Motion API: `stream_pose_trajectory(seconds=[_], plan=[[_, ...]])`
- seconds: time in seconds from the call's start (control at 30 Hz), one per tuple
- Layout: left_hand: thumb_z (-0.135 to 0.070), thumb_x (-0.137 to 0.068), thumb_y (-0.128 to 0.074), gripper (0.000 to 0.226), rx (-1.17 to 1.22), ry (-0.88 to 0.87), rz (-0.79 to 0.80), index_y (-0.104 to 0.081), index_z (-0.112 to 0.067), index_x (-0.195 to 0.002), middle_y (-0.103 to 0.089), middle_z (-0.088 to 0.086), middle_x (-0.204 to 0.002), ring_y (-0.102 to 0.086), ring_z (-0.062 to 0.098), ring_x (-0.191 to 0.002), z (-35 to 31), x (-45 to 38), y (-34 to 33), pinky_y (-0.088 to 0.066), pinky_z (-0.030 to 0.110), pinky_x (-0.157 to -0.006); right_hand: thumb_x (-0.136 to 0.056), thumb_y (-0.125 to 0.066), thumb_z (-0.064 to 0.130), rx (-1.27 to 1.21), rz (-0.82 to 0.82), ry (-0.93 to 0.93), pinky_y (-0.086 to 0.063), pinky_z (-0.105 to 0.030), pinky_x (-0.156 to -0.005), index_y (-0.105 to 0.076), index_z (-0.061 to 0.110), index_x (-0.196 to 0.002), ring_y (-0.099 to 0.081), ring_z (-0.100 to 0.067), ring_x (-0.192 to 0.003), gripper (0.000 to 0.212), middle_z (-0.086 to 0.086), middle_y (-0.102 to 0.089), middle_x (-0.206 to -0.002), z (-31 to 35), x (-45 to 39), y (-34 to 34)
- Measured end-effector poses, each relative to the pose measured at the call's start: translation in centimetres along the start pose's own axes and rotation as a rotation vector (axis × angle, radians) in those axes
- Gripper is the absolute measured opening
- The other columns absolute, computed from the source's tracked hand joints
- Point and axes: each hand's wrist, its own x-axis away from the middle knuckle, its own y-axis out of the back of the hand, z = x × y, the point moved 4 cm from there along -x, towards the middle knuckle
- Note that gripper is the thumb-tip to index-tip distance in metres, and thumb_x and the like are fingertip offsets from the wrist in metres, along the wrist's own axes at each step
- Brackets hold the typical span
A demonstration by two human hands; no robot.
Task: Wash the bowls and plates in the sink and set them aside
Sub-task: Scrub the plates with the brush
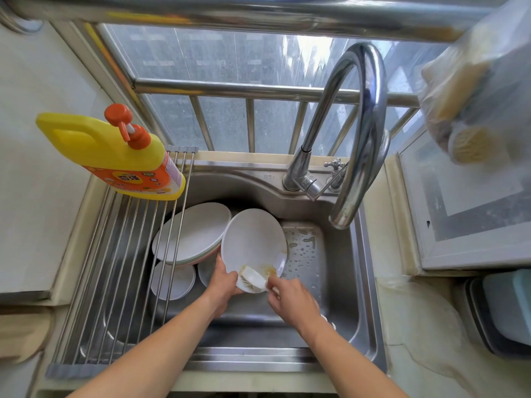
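Observation:
Over the steel sink [344,326] my left hand [225,278] grips the near rim of a tilted white plate [253,242] smeared with brown residue at its low end. My right hand [290,300] holds a white-backed scrubbing brush [253,278] with its bristles pressed on the plate's dirty part. Behind and to the left, stacked white plates [192,234] lean in the sink. Below them sits a white bowl [172,281], partly hidden by the rack rods. Another white dish [207,272] peeks out behind my left hand.
A roll-up rod rack [120,268] covers the sink's left side, with a yellow detergent bottle [115,156] standing on its far end. The curved faucet [359,133] arches over the right of the sink. A perforated tray [306,254] lies under it. A bag of sponges [474,90] hangs at upper right.

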Motion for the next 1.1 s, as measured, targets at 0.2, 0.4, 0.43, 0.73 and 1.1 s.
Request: stream_pose_trajectory(seconds=[0.2, 0.4, 0.43, 0.73, 1.1], plan=[[0.011, -0.095, -0.034, 0.071, -0.003, -0.001, -0.019, -0.030, -0.042, -0.142, -0.059, -0.011, -0.123, -0.063, 0.012, -0.107, -0.2, 0.1, -0.3, -0.063, 0.043, -0.074, -0.102, -0.038, 0.010, 0.211, -0.061, -0.102, -0.046, -0.041, -0.075, -0.049, 0.022, -0.127, -0.066, -0.036, -0.097, 0.030, -0.012, -0.069, -0.105, -0.8, -0.2, -0.4], [0.010, -0.099, -0.033, 0.065, 0.017, 0.013, -0.012, -0.028, -0.031, -0.149, -0.051, 0.000, -0.135, -0.057, 0.023, -0.114, 0.0, -0.1, -0.2, -0.062, 0.035, -0.065, -0.105, -0.039, 0.051, 0.113, -0.105, -0.292, -0.048, -0.036, -0.080, -0.066, 0.021, -0.110, -0.067, -0.032, -0.101, 0.040, -0.007, -0.074, -0.104, -1.0, -0.7, 1.2], [0.009, -0.099, -0.034, 0.064, 0.017, 0.011, -0.008, -0.029, -0.031, -0.149, -0.051, 0.000, -0.135, -0.057, 0.023, -0.115, 0.0, -0.2, -0.1, -0.062, 0.035, -0.066, -0.104, -0.042, 0.050, 0.070, -0.055, -0.284, -0.046, -0.035, -0.077, -0.069, 0.021, -0.103, -0.067, -0.031, -0.099, 0.040, -0.007, -0.074, -0.102, -1.1, -1.1, 1.0], [0.009, -0.091, -0.042, 0.062, -0.006, 0.001, -0.078, -0.051, -0.036, -0.133, -0.064, 0.003, -0.127, -0.064, 0.028, -0.112, 2.2, -1.9, 0.9, -0.062, 0.051, -0.077, -0.104, -0.040, 0.036, 0.169, -0.005, -0.253, -0.050, -0.036, -0.084, -0.069, 0.017, -0.113, -0.067, -0.033, -0.106, 0.036, -0.011, -0.072, -0.111, 0.3, -1.7, 0.3], [0.008, -0.088, -0.048, 0.065, -0.130, -0.040, 0.024, -0.044, -0.039, -0.132, -0.061, 0.000, -0.126, -0.061, 0.027, -0.115, 1.1, -2.0, 0.6, -0.062, 0.054, -0.077, -0.103, -0.040, 0.037, 0.122, 0.068, -0.315, -0.050, -0.036, -0.086, -0.071, 0.018, -0.110, -0.066, -0.035, -0.107, 0.037, -0.011, -0.072, -0.112, -1.8, -1.5, 0.2]])
